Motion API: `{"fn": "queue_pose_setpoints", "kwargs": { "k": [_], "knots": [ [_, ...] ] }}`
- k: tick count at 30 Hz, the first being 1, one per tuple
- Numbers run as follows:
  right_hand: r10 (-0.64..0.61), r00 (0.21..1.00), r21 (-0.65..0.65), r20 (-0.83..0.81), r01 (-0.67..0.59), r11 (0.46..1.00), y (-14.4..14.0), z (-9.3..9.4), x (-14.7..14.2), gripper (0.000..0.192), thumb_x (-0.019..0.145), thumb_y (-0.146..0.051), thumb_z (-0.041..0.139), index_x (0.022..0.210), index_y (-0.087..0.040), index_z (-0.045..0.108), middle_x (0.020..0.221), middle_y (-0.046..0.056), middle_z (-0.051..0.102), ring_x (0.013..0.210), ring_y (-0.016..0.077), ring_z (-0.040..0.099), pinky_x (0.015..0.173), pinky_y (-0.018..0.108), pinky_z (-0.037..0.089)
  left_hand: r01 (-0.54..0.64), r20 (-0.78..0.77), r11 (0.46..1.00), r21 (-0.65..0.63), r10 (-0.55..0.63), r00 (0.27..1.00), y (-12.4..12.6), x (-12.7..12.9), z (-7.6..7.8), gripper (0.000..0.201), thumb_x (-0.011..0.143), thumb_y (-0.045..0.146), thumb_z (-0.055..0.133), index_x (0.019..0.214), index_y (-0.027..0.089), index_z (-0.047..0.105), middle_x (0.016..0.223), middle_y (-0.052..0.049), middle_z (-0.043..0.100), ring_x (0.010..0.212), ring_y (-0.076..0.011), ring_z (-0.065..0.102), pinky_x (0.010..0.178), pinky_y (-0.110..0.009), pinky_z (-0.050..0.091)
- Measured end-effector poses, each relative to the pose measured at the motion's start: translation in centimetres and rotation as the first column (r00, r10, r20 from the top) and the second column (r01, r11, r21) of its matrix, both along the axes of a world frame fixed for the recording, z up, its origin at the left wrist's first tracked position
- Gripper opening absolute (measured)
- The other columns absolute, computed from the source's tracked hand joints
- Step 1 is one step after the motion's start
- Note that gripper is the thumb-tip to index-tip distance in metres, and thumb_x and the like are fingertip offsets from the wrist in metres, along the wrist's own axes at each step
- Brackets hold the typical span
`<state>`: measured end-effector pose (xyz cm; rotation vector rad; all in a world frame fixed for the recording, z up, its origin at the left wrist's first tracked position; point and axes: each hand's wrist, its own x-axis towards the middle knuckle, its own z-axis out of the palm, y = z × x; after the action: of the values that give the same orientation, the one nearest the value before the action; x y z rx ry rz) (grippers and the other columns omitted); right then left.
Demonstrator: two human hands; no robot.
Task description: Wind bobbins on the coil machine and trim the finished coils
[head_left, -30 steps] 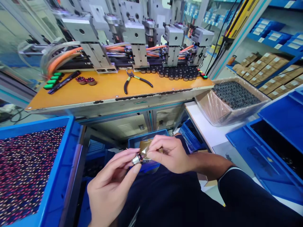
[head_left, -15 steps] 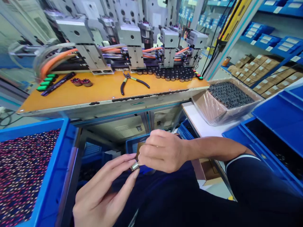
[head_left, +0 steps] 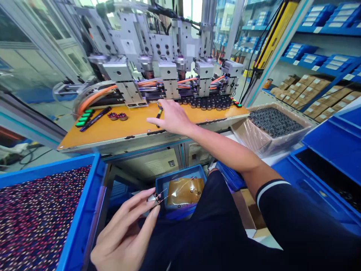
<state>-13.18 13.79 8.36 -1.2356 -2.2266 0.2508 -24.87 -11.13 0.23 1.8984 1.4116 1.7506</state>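
My left hand (head_left: 126, 229) pinches a small wound motor part (head_left: 154, 197) between thumb and fingers, low in front of my lap. It has a metallic side, dark and coppery end, and thin loose wires sticking out to the right. My right hand (head_left: 173, 117) is stretched out over the orange worktop (head_left: 135, 126), palm down, its thumb apart from its fingers. Beneath it lie the pliers (head_left: 159, 113), mostly covered by the hand; one dark handle shows between thumb and fingers. Whether the fingers touch the pliers is hard to see.
Behind the worktop stands a machine with metal blocks (head_left: 169, 71). Several dark round parts (head_left: 208, 103), two reddish coils (head_left: 117, 116) and a dark pen (head_left: 96, 118) lie there. A blue bin (head_left: 94, 165) of parts is left; a lined box (head_left: 251, 131) right; a blue crate (head_left: 201, 171) below.
My right hand has left the small part and reached forward over the pliers. My left hand keeps the part, its wires now visible. The view has tilted up and shifted left.
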Motion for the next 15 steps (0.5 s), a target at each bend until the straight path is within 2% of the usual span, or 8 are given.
{"fn": "queue_pose_setpoints", "kwargs": {
  "k": [3, 5, 7, 11, 13, 15],
  "knots": [
    [-0.199, 0.949, -0.143, 0.245, 0.239, 0.96, 2.7, -0.5, -2.9, 0.089, 0.082, -0.066, 0.064, 0.142, -0.005, 0.038, 0.142, 0.03, 0.046, 0.133, 0.0435, 0.043, 0.105, 0.061, 0.037, -0.058, 0.025, 0.998, -0.006, 0.058, 0.998, -0.4, -0.1, 0.0, 0.035, 0.073, -0.004, 0.074, 0.098, 0.021, 0.075, 0.107, -0.003, 0.074, 0.094, -0.0172, 0.071, 0.077, -0.029, 0.06],
    [-0.216, 0.916, -0.207, 0.339, 0.296, 0.932, 3.1, -0.6, -3.4, 0.086, 0.085, -0.063, 0.061, 0.142, -0.003, 0.038, 0.142, 0.032, 0.046, 0.132, 0.0465, 0.045, 0.102, 0.065, 0.038, -0.095, 0.039, 0.995, -0.019, 0.095, 0.995, -0.7, -0.4, 0.1, 0.033, 0.073, -0.002, 0.075, 0.097, 0.022, 0.075, 0.107, -0.003, 0.075, 0.094, -0.0183, 0.072, 0.076, -0.03, 0.06],
    [-0.118, 0.921, -0.244, 0.37, 0.219, 0.945, 3.1, -0.3, -2.7, 0.074, 0.087, -0.054, 0.062, 0.138, -0.002, 0.045, 0.136, 0.03, 0.054, 0.126, 0.0432, 0.052, 0.101, 0.06, 0.042, -0.122, 0.065, 0.991, -0.048, 0.125, 0.99, -1.1, -0.7, 0.1, 0.032, 0.074, -0.001, 0.075, 0.096, 0.023, 0.075, 0.108, -0.003, 0.075, 0.095, -0.0191, 0.071, 0.076, -0.031, 0.061],
    [0.128, 0.91, -0.244, 0.394, -0.031, 0.969, 3.3, 0.6, 0.9, 0.056, 0.081, -0.041, 0.073, 0.124, -0.008, 0.058, 0.125, 0.02, 0.063, 0.116, 0.0321, 0.06, 0.099, 0.041, 0.047, -0.151, 0.143, 0.982, -0.117, 0.168, 0.975, -1.2, -1.0, 0.0, 0.033, 0.076, 0.0, 0.073, 0.098, 0.025, 0.076, 0.111, -0.002, 0.075, 0.099, -0.0179, 0.071, 0.073, -0.027, 0.062],
    [0.218, 0.871, -0.21, 0.44, -0.136, 0.968, 3.2, 0.6, 2.9, 0.053, 0.078, -0.035, 0.075, 0.121, -0.008, 0.059, 0.121, 0.019, 0.064, 0.11, 0.0311, 0.061, 0.094, 0.04, 0.048, -0.169, 0.168, 0.977, -0.128, 0.19, 0.967, -1.1, -0.9, 0.0, 0.032, 0.076, 0.002, 0.074, 0.098, 0.025, 0.077, 0.11, -0.002, 0.075, 0.098, -0.0176, 0.071, 0.069, -0.025, 0.062],
    [0.246, 0.831, -0.117, 0.499, -0.216, 0.969, 2.5, 0.0, 4.6, 0.048, 0.078, -0.023, 0.071, 0.121, -0.006, 0.058, 0.118, 0.02, 0.062, 0.107, 0.0314, 0.059, 0.092, 0.041, 0.047, -0.19, 0.17, 0.974, -0.123, 0.21, 0.963, -0.8, -0.6, 0.0, 0.03, 0.074, 0.003, 0.076, 0.095, 0.024, 0.077, 0.108, -0.002, 0.077, 0.094, -0.0176, 0.072, 0.065, -0.023, 0.061]
  ]
}}
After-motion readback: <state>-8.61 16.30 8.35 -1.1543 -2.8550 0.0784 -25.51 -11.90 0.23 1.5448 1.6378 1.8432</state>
